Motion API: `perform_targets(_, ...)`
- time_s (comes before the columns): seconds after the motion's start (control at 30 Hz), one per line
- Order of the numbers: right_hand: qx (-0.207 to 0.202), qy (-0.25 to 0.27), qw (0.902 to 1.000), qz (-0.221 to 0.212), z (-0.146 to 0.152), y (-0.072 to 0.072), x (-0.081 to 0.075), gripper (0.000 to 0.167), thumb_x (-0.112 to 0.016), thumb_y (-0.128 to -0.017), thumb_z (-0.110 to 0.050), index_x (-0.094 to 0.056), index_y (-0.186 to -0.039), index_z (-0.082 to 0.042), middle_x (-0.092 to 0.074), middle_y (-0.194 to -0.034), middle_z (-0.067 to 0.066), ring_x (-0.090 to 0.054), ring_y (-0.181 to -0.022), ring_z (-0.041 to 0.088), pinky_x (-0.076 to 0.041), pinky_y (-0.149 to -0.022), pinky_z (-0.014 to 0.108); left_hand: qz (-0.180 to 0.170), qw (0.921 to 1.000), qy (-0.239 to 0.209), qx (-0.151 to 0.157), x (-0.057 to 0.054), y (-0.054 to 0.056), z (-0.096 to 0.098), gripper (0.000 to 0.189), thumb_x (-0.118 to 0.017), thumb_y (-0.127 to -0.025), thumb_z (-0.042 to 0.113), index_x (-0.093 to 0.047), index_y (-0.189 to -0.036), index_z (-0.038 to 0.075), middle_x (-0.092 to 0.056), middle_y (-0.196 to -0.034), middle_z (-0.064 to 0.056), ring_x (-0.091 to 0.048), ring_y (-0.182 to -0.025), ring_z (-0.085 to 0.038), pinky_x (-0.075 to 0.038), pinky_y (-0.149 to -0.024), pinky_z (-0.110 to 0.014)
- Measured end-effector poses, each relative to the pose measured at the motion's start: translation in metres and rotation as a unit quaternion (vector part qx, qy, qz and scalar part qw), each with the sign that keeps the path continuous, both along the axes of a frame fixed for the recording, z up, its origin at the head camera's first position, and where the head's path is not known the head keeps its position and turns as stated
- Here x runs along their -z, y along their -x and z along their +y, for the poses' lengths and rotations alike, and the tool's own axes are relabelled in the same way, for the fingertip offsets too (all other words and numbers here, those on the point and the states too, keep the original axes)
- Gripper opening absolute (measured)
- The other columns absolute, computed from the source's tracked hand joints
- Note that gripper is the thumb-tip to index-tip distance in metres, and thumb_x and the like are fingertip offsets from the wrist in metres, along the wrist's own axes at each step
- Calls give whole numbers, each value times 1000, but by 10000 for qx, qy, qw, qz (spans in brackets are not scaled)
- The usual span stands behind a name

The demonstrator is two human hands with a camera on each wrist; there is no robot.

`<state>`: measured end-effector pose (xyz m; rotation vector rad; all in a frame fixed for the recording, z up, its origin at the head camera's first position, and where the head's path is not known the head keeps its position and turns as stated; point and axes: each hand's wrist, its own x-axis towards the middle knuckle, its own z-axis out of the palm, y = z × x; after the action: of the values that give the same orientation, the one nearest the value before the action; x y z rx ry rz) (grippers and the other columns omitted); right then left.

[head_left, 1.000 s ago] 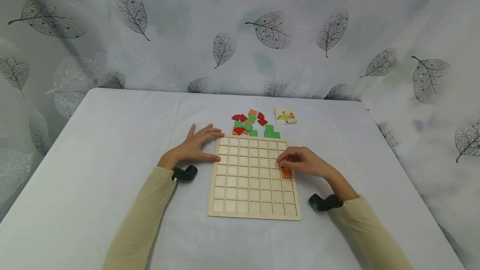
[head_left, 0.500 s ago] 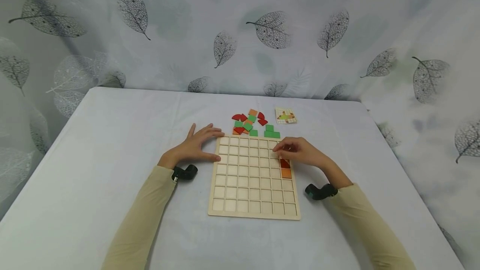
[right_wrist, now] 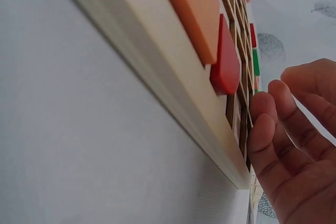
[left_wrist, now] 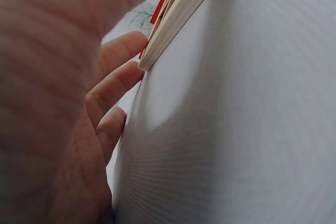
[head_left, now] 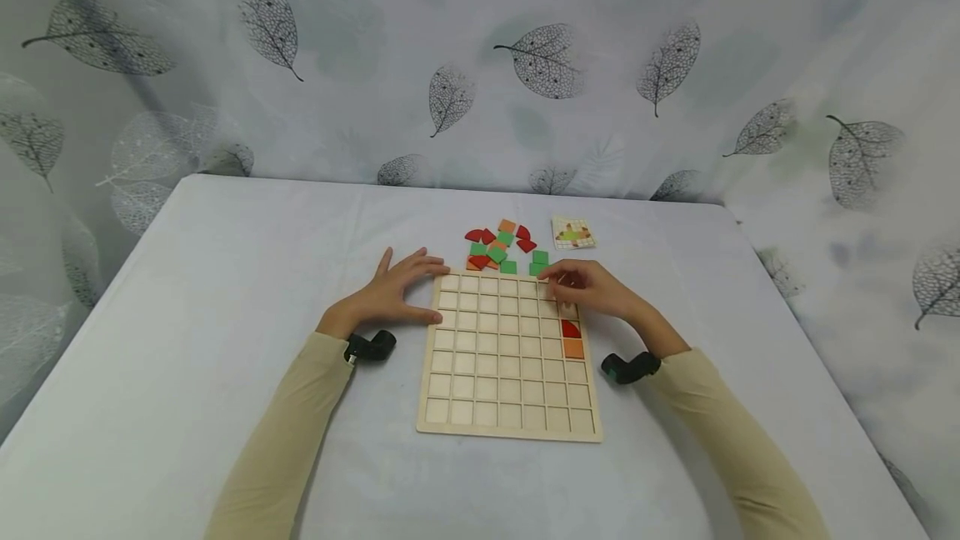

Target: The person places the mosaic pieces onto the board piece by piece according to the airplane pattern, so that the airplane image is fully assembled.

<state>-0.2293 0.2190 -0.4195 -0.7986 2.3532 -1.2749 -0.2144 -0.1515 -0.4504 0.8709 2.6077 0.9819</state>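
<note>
A wooden grid board (head_left: 508, 437) lies flat on the white table. My left hand (head_left: 390, 290) rests at its left side with fingers spread, fingertips at the far left corner and thumb at the left edge. In the board's right column sit an orange square tile (head_left: 573, 348) and, just beyond it, a red rounded tile (head_left: 571, 329). My right hand (head_left: 592, 286) hovers over the far right corner, fingers loosely bent, with nothing visible between them in the right wrist view. Its fingertips are right by the green square tiles (head_left: 540, 257), partly hiding them.
Beyond the board's far edge lies a loose cluster of red, green and orange tiles (head_left: 497, 254). A small picture card (head_left: 573, 232) with a coloured pattern on a grid lies behind the green tiles. A leaf-print cloth (head_left: 480, 65) hangs behind the table.
My right hand has moved away from the right column toward the far edge, uncovering the red tile beyond the orange one. My left hand has stayed in place.
</note>
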Motion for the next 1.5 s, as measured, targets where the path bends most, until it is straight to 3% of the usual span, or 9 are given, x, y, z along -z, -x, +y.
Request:
perform_targets(0.23,148,-60,9999,49,-5,8,2,27,-59,-95,-3,-62,-120,6,-61,-96,18,-59,-76,25,-54,-63,28,-79,10000,-25,-18,1,-1,-1,76,-79,-79,43,-47,-144,20,-38,-154,-5,-12,-150,-25,18,-115,-53)
perform_targets(0.43,408,-230,9987,192,-10,15,3,32,-60,-96,-4,-58,-126,6,-64,-101,20,-59,-87,25,-51,-72,22,-120,9999,-29,-32,2,-1,-1,75,-79,-80,41,-47,-144,19,-37,-154,-6,-12,-150,-26,19,-115,-52)
perform_targets(0.57,448,-224,9983,280,-18,13,-8,34,-58,-95,1,-55,-127,11,-62,-104,26,-60,-92,30,-51,-76,22,-120,9999,-8,-39,3,-1,-1,75,-79,-80,42,-47,-144,20,-37,-154,-6,-12,-150,-26,19,-115,-52)
perform_targets(0.7,516,-202,9976,421,-24,13,-16,35,-57,-94,5,-53,-127,14,-60,-106,30,-60,-98,37,-52,-84,31,-135,9999,-37,-59,3,-1,0,75,-79,-79,43,-48,-144,21,-38,-154,-5,-12,-150,-25,19,-115,-51)
perform_targets(0.97,938,-346,9939,468,-20,32,3,33,-59,-95,-3,-59,-127,4,-62,-117,23,-58,-102,32,-50,-92,42,-114,9999,32,-79,2,0,1,76,-79,-79,43,-48,-144,21,-37,-154,-4,-11,-150,-24,19,-115,-51)
perform_targets(1.1,952,-268,9938,513,-24,37,2,31,-59,-94,-1,-60,-124,6,-60,-121,25,-57,-102,34,-48,-95,48,-130,9999,18,-102,1,0,1,75,-79,-79,42,-48,-144,20,-37,-154,-5,-11,-151,-24,19,-115,-51)
perform_targets(1.17,965,-263,9937,513,-31,33,-7,30,-58,-93,4,-59,-123,10,-59,-121,28,-55,-104,39,-47,-96,52,-137,9998,17,-106,1,1,1,75,-79,-79,42,-48,-144,20,-37,-154,-5,-11,-151,-25,19,-115,-51)
perform_targets(1.33,945,-392,9931,578,-36,36,-6,28,-59,-92,5,-60,-120,10,-59,-122,28,-54,-108,42,-47,-94,54,-120,9999,5,-77,1,1,1,75,-79,-79,41,-48,-144,19,-38,-153,-6,-11,-150,-25,19,-115,-52)
perform_targets(1.5,950,-665,9920,490,-36,44,4,28,-63,-92,1,-63,-120,4,-59,-124,22,-57,-106,37,-48,-94,51,-86,10000,-6,-51,0,0,0,75,-79,-79,41,-48,-144,19,-38,-154,-6,-12,-150,-25,19,-115,-52)
